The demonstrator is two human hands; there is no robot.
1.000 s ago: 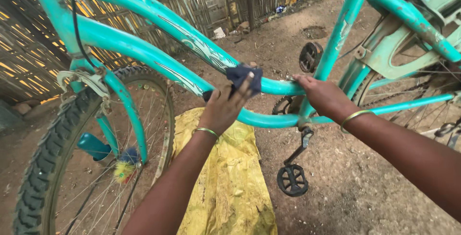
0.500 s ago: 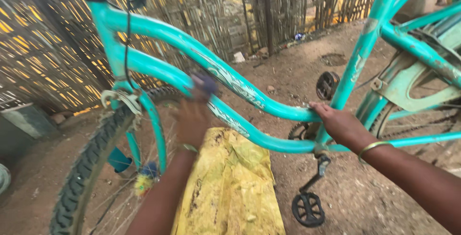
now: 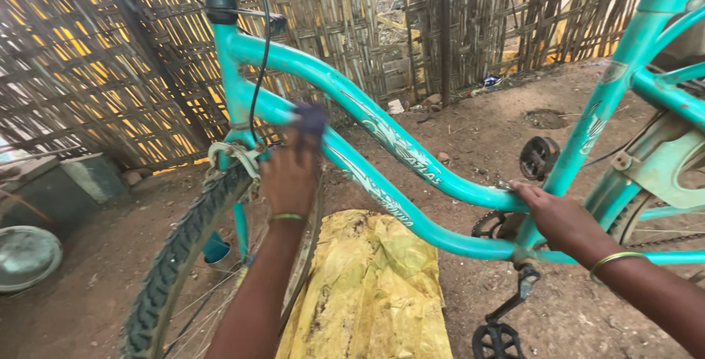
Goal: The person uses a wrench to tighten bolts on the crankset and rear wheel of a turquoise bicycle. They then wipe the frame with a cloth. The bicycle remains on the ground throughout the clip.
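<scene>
Left hand [image 3: 292, 175] raised, fingers curled shut; right hand [image 3: 559, 216] resting, palm down.
</scene>
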